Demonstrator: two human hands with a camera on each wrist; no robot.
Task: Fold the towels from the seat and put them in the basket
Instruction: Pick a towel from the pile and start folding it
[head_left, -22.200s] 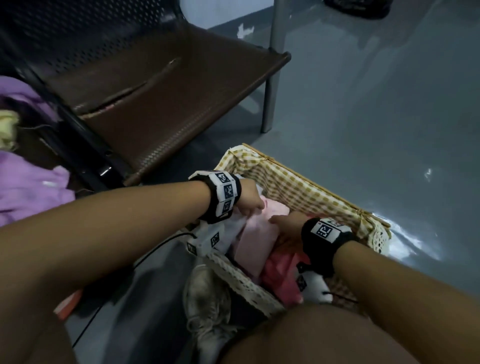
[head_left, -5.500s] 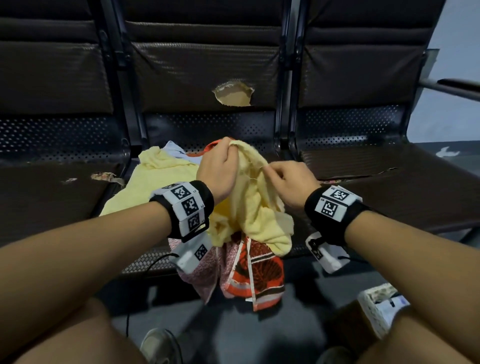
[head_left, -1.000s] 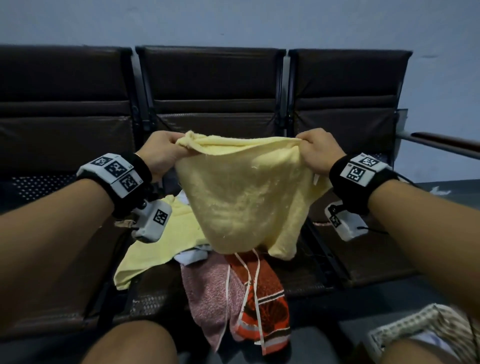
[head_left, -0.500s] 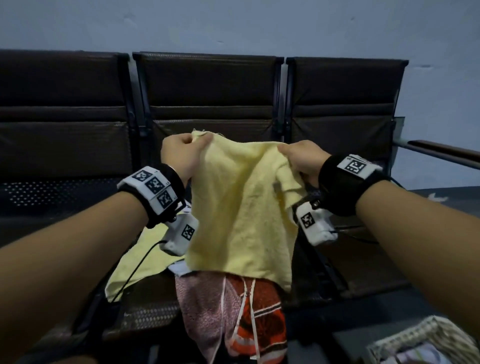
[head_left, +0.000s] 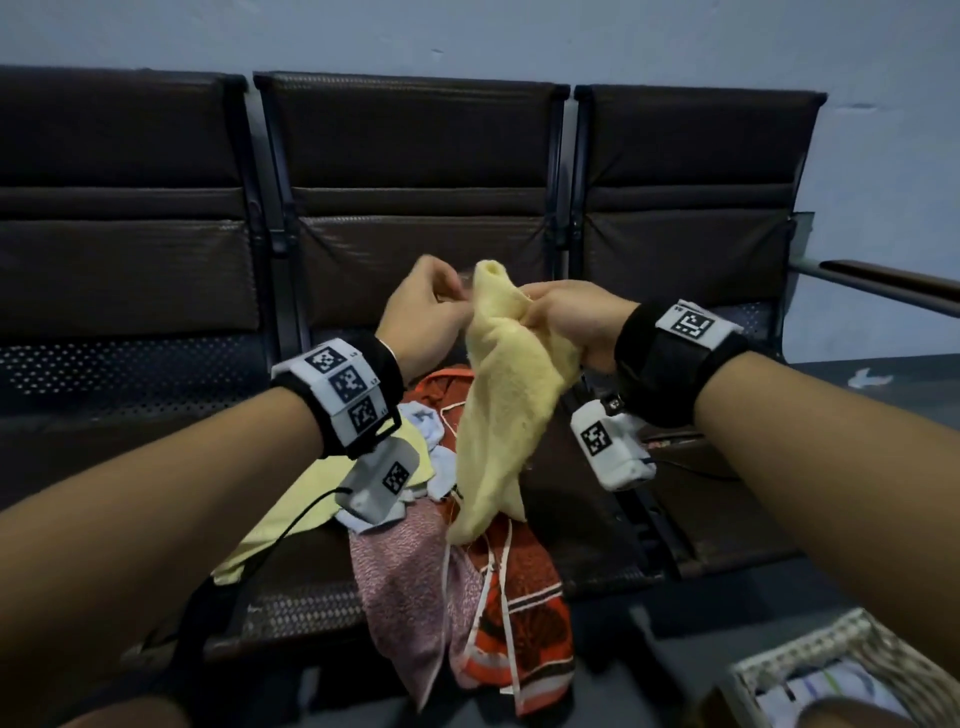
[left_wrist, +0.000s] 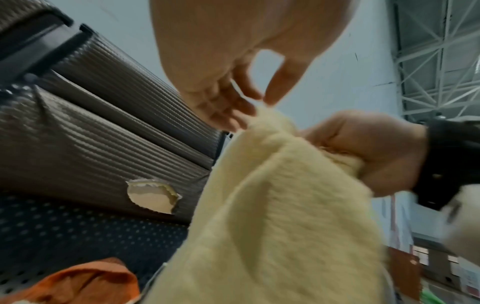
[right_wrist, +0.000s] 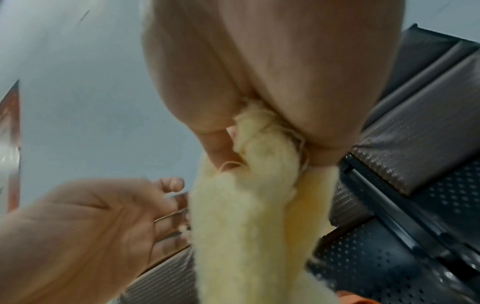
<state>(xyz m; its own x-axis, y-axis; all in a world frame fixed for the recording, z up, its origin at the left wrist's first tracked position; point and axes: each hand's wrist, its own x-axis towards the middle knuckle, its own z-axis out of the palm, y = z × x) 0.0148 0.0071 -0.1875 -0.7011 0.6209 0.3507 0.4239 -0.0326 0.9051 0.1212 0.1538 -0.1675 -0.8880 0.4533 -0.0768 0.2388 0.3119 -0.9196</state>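
Observation:
A pale yellow towel (head_left: 498, 405) hangs in front of the middle seat, bunched at its top. My right hand (head_left: 540, 312) grips that bunched top edge, fingers curled round the cloth (right_wrist: 246, 226). My left hand (head_left: 460, 296) is right beside it, with loosely curled fingers touching the towel's upper tip (left_wrist: 262, 111). In the right wrist view its palm faces out and its thumb (right_wrist: 171, 183) stands clear of the cloth. More towels lie on the seat below: a second yellow one (head_left: 291, 509), a pink one (head_left: 400, 571) and an orange patterned one (head_left: 519, 623).
The wicker basket (head_left: 810, 649) with checked lining stands on the floor at the lower right, cloth inside it. Three dark seats line the wall. The middle backrest has a torn hole (left_wrist: 153, 197). An armrest (head_left: 883, 280) juts out at the right.
My hands were spread, holding the towel open by its top corners. They have come together, and the towel now hangs doubled from my right hand while my left hand's grip has loosened.

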